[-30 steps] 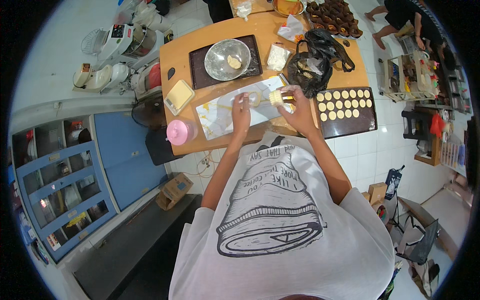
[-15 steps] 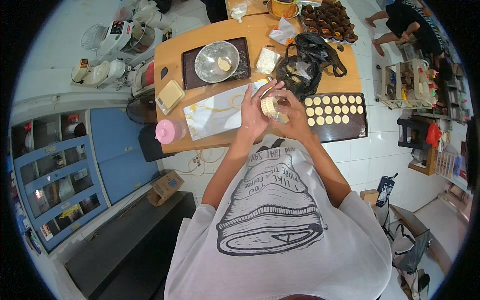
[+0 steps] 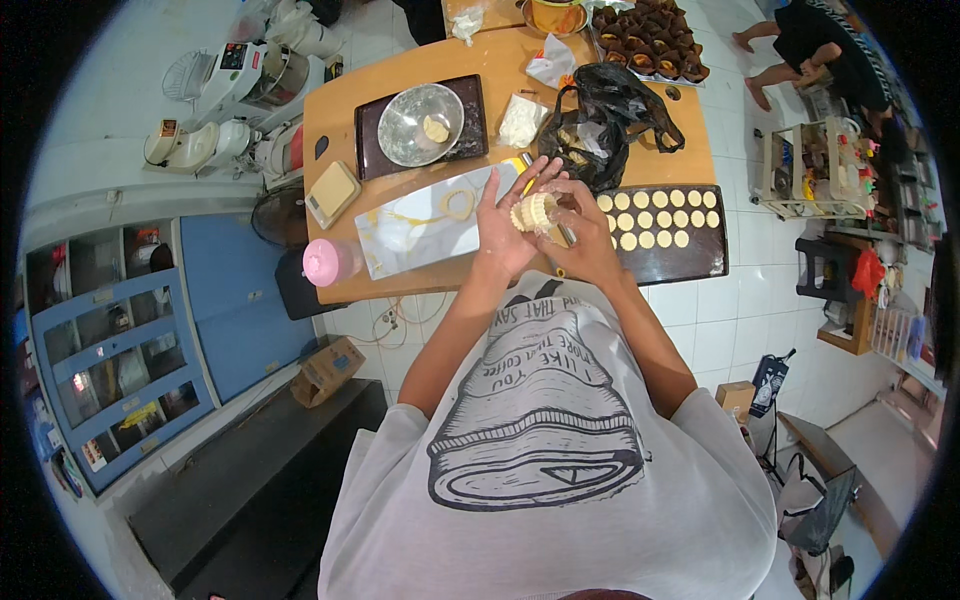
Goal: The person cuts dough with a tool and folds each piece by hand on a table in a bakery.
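My left hand (image 3: 505, 225) is cupped palm-up at the mat's front right, fingers mostly extended, beside or touching a pale fluted, ring-like piece (image 3: 532, 211). My right hand (image 3: 582, 225) has its fingers curled round that piece; whether dough is inside it I cannot tell. The marbled white mat (image 3: 405, 230) has yellowish smears and a faint ring. Pale round dough discs (image 3: 645, 219) lie in rows on a dark tray (image 3: 677, 262) to the right. A steel bowl (image 3: 408, 110) with a dough lump (image 3: 435, 129) stands on another dark tray (image 3: 369, 140).
A kitchen scale (image 3: 333, 191) and pink jar (image 3: 322, 262) are at left. A white powder packet (image 3: 520, 122), black bags (image 3: 600, 125) and brown-cupped baked goods (image 3: 650, 40) sit behind. Mixers (image 3: 245, 85) line the left. A person (image 3: 820, 45) is beside a cart (image 3: 805, 165) at right.
Both hands have come together: my left moved right from over the mat to meet the fluted piece in my right, turning palm-up. The table appears shifted left as the view moved.
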A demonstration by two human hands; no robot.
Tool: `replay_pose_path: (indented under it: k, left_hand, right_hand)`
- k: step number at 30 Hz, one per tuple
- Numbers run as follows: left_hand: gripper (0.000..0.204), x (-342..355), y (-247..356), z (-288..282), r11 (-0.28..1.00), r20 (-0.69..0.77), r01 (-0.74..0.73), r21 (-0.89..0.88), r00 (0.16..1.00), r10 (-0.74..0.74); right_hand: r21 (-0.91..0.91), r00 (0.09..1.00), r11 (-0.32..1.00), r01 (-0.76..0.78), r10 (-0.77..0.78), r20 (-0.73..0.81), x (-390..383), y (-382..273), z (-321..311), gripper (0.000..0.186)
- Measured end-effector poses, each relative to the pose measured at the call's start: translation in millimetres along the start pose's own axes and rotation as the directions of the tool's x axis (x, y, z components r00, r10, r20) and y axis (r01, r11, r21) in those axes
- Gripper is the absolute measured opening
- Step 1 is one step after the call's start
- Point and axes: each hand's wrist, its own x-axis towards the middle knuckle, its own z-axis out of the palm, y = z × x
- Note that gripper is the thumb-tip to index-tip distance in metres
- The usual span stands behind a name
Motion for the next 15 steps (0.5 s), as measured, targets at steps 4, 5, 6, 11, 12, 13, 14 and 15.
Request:
replay_pose_path:
  k: [4,5,6,11,12,13,14,15]
  left_hand:
    - [0.072,-4,1,-3,0.997,-0.021,0.005,-0.075,1.0,-0.006]
    - [0.072,-5,2,-5,0.997,-0.028,0.002,-0.078,1.0,-0.004]
    - [0.072,-6,4,-8,0.996,-0.018,-0.003,-0.089,1.0,0.001]
    - [0.077,-17,12,-19,0.936,0.061,0.009,-0.353,0.998,0.013]
    - [0.077,-20,14,-22,0.934,0.058,0.006,-0.358,0.998,0.016]
    - [0.077,-23,18,-24,0.882,0.077,0.025,-0.472,0.997,0.013]
    - [0.078,-27,22,-25,0.815,0.096,0.045,-0.577,0.995,0.012]
    - [0.078,-30,27,-30,0.813,0.095,0.041,-0.58,0.995,0.018]
  right_hand:
    - [0.006,0.997,0.997,0.078,-0.078,0.026,-2,4,2,0.031]
    - [0.036,0.997,0.997,0.073,-0.074,0.021,-2,3,3,0.031]
    - [0.041,0.997,0.997,0.068,-0.069,0.026,-3,3,4,0.031]
    - [0.145,0.994,0.983,-0.11,0.109,0.016,-6,3,12,0.028]
    - [0.24,0.989,0.96,-0.144,0.148,0.001,-7,4,16,0.029]
    - [0.486,0.961,0.845,-0.222,0.273,-0.037,-6,-4,24,0.028]
    - [0.486,0.962,0.845,-0.223,0.272,-0.031,-7,-2,26,0.028]
    - [0.567,0.933,0.769,-0.294,0.361,-0.006,-9,3,28,0.027]
